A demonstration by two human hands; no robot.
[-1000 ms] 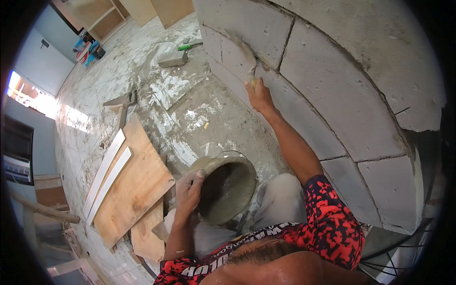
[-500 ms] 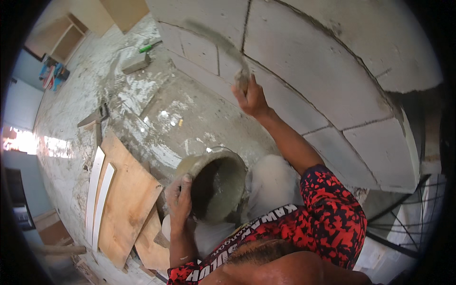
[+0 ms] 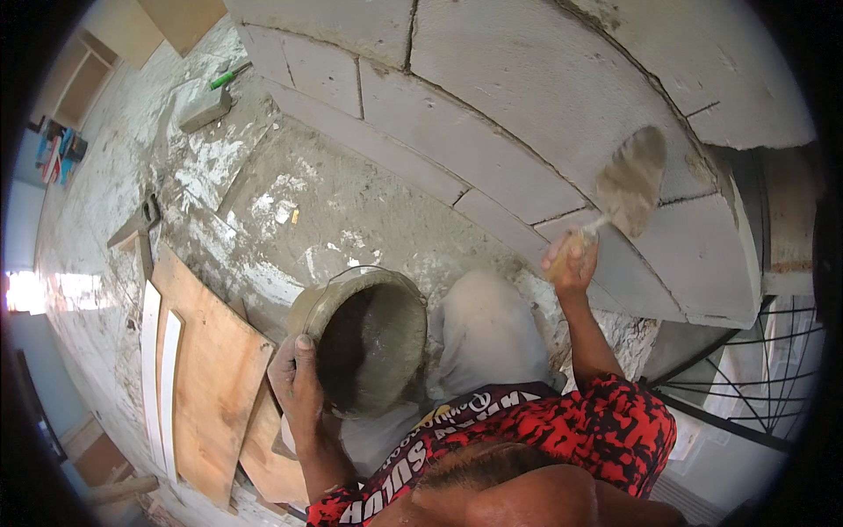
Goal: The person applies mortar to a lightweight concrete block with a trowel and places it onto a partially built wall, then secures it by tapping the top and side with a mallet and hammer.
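Observation:
My left hand [image 3: 296,384] grips the rim of a grey bucket [image 3: 369,338] smeared with mortar, tilted toward me beside my knee. My right hand [image 3: 571,261] is raised and closed on the wooden handle of a trowel [image 3: 630,182]. The trowel's mortar-coated blade lies against the grey block wall [image 3: 527,105], near a joint between two large blocks at the right.
Plywood sheets [image 3: 211,378] and white strips [image 3: 151,351] lie on the mortar-splashed floor at the left. A loose grey block [image 3: 205,109] and a green-handled tool [image 3: 228,75] rest farther back. A black metal railing [image 3: 755,395] stands at the right.
My right hand has swung the trowel from the wall's left part over to the right. The view has shifted closer to the wall. My left hand stays on the bucket.

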